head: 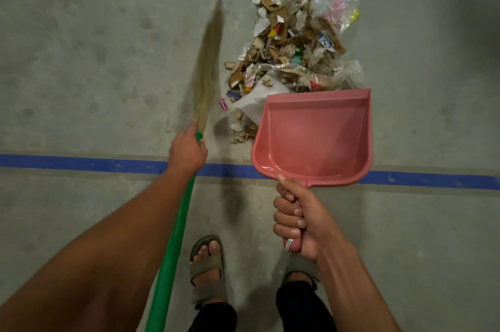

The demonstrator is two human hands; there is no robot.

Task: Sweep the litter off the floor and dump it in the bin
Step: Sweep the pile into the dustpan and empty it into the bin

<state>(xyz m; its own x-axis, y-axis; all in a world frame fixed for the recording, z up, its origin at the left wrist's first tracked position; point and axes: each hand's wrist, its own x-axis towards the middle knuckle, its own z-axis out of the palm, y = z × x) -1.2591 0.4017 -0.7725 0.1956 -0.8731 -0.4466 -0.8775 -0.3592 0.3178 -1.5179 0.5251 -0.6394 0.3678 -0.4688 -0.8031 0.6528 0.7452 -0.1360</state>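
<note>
A heap of litter, made of cardboard scraps, paper, plastic bags and a bit of rope, lies on the concrete floor ahead of me. My left hand grips the green handle of a grass broom just below its bristles, which point away to the left of the heap. My right hand grips the handle of a pink dustpan. The pan is empty, its front lip at the near edge of the heap. No bin is in view.
A blue tape line crosses the grey concrete floor from left to right under the dustpan. My two sandalled feet stand behind the line. Bare floor lies on both sides of the heap.
</note>
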